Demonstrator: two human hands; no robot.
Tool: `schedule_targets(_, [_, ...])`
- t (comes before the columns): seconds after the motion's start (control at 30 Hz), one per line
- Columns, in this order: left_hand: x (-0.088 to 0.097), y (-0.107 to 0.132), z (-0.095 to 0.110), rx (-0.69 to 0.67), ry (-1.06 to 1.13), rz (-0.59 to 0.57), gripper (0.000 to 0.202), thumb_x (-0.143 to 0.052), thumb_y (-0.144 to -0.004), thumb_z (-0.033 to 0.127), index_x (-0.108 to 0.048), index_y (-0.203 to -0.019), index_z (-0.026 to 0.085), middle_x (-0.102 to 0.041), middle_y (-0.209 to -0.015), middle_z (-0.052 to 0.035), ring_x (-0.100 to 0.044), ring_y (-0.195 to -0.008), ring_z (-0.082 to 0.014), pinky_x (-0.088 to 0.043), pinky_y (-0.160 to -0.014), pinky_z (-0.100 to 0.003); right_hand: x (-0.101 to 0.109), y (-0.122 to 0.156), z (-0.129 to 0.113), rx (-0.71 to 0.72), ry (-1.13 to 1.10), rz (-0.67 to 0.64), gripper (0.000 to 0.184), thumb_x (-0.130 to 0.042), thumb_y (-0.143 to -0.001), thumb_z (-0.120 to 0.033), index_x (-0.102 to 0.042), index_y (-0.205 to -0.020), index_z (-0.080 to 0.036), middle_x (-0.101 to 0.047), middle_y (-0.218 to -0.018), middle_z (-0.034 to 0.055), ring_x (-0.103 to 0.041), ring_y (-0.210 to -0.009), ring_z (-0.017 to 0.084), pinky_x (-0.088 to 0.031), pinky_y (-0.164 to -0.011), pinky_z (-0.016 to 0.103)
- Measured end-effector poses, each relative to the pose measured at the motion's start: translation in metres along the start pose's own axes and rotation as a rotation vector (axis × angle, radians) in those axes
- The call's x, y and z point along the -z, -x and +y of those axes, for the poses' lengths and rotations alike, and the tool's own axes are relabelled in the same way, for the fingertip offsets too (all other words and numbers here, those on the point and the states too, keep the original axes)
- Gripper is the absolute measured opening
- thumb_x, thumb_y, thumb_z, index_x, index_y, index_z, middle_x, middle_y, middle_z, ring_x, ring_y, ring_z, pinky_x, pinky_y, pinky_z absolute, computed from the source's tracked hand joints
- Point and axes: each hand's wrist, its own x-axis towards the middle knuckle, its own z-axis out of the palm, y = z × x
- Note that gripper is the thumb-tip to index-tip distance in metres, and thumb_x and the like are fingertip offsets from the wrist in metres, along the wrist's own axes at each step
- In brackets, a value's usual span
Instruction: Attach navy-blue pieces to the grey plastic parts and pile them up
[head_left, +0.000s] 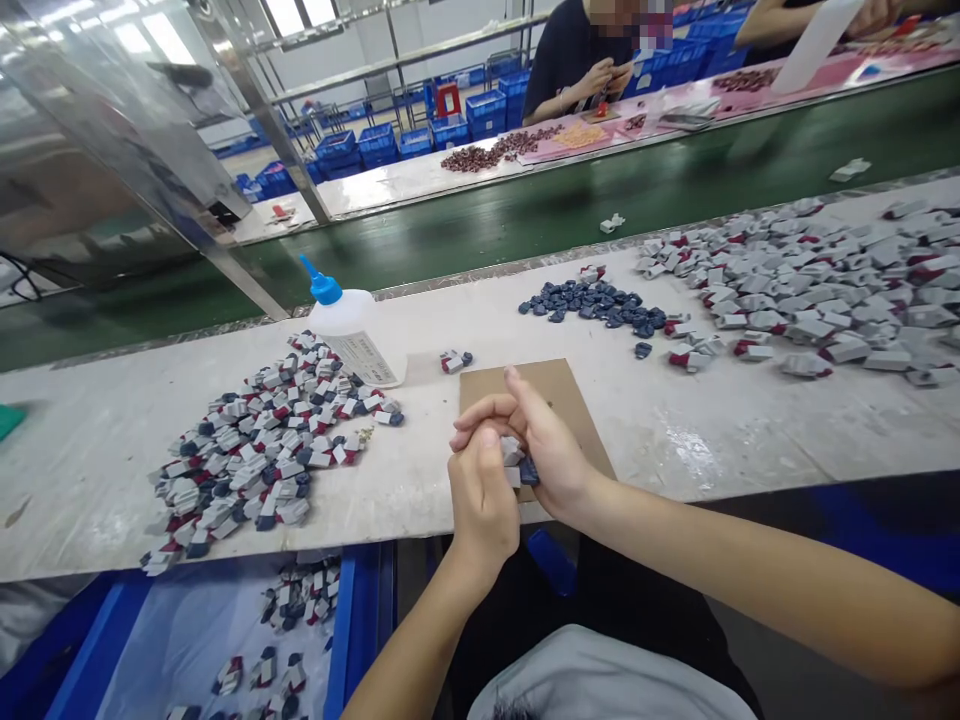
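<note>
My left hand (482, 495) and my right hand (553, 448) are cupped together over a brown board (574, 405). Between the palms shows a small grey plastic part (512, 476) with a dark blue piece (529, 471) at its right side; the fingers hide the rest. Just behind the board lies another small part (452, 362) in grey, red and blue. A pile of dark blue pieces (589, 300) sits past the board to the right. On the left is a large heap of grey, red and blue parts (255, 440).
A white bottle with a blue nozzle (349, 325) stands behind the left heap. Grey-and-red parts (832, 285) spread over the right of the table. A green conveyor belt (480, 230) runs behind. Below left is a blue bin (343, 630) with parts. A co-worker (559, 65) sits opposite.
</note>
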Motion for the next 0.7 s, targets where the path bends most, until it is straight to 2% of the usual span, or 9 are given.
schedule_targets(0.17, [-0.008,0.001,-0.005,-0.171,-0.039,0.084,0.046,-0.021,-0.089,0.030,-0.061,-0.071,0.017,-0.064,-0.065,-0.0030,-0.058,-0.064,-0.0154,-0.041,-0.059,-0.027,-0.004,0.005,0.006,0.178,0.035,0.086,0.058,-0.036,-0.078,-0.062,-0.063,-0.055,-0.016,-0.059,-0.051,0.0038,-0.060,-0.061,0.016,-0.047,-0.065,0.027])
schedule_targets(0.3, [-0.017,0.000,-0.013,-0.193,-0.057,0.122,0.050,-0.018,-0.089,0.034,-0.064,-0.075,0.018,-0.067,-0.074,-0.0054,-0.059,-0.070,-0.0164,-0.043,-0.065,-0.029,0.000,0.003,0.013,0.336,0.101,0.137,0.063,-0.028,-0.082,-0.060,-0.061,-0.051,-0.017,-0.054,-0.044,0.0024,-0.058,-0.056,0.016,-0.046,-0.062,0.027])
schedule_targets(0.5, [-0.018,-0.002,-0.033,-0.084,-0.020,0.122,0.051,-0.020,-0.087,0.039,-0.063,-0.073,0.017,-0.067,-0.076,-0.0070,-0.059,-0.076,-0.0193,-0.043,-0.072,-0.033,0.008,-0.009,0.029,0.336,0.118,0.212,0.065,-0.023,-0.083,-0.061,-0.057,-0.047,-0.018,-0.054,-0.047,0.0030,-0.055,-0.056,0.014,-0.043,-0.063,0.026])
schedule_targets(0.57, [-0.016,0.001,-0.035,-0.024,0.016,0.104,0.050,-0.019,-0.087,0.038,-0.061,-0.072,0.017,-0.065,-0.076,-0.0067,-0.058,-0.077,-0.0188,-0.043,-0.071,-0.032,0.008,-0.011,0.033,0.309,0.091,0.180,0.066,-0.022,-0.083,-0.061,-0.058,-0.048,-0.018,-0.056,-0.049,0.0037,-0.055,-0.057,0.014,-0.042,-0.062,0.026])
schedule_targets(0.63, [-0.012,0.005,-0.033,0.050,0.056,0.078,0.048,-0.017,-0.088,0.037,-0.059,-0.075,0.016,-0.064,-0.078,-0.0060,-0.058,-0.076,-0.0171,-0.044,-0.064,-0.028,0.005,-0.013,0.032,0.262,0.065,0.111,0.070,-0.018,-0.083,-0.062,-0.060,-0.051,-0.017,-0.058,-0.050,0.0050,-0.056,-0.058,0.015,-0.042,-0.059,0.026])
schedule_targets(0.7, [-0.005,0.011,-0.028,0.119,0.088,0.043,0.043,-0.016,-0.089,0.036,-0.055,-0.082,0.018,-0.061,-0.079,-0.0039,-0.056,-0.067,-0.0140,-0.042,-0.051,-0.023,0.003,-0.015,0.025,0.263,0.074,0.073,0.071,-0.016,-0.082,-0.064,-0.064,-0.059,-0.017,-0.063,-0.060,0.0062,-0.059,-0.066,0.016,-0.043,-0.064,0.026])
